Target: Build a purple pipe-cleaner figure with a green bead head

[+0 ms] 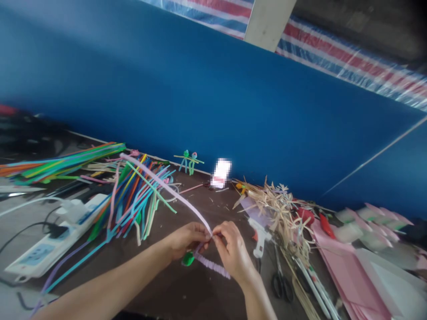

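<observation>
A long lilac pipe cleaner [173, 192] runs from between my hands up and to the left. My left hand [190, 238] pinches its lower end, fingers closed. Close beside it, my right hand [230, 246] grips the same pipe cleaner between thumb and fingers. Below them hangs a coiled lilac pipe cleaner [212, 265], wound like a spring. A green fuzzy ball [188, 259] shows just under my left fingers. How these pieces join is hidden by my fingers.
Loose coloured pipe cleaners [133, 195] and a power strip [56, 240] lie left. Two small pipe-cleaner figures [191, 163] and a pixelated bright phone-like thing [221, 173] stand by the blue wall. Right are a glue gun [259, 235], scissors [282, 284], dried strips [280, 204] and pink sheets [347, 275].
</observation>
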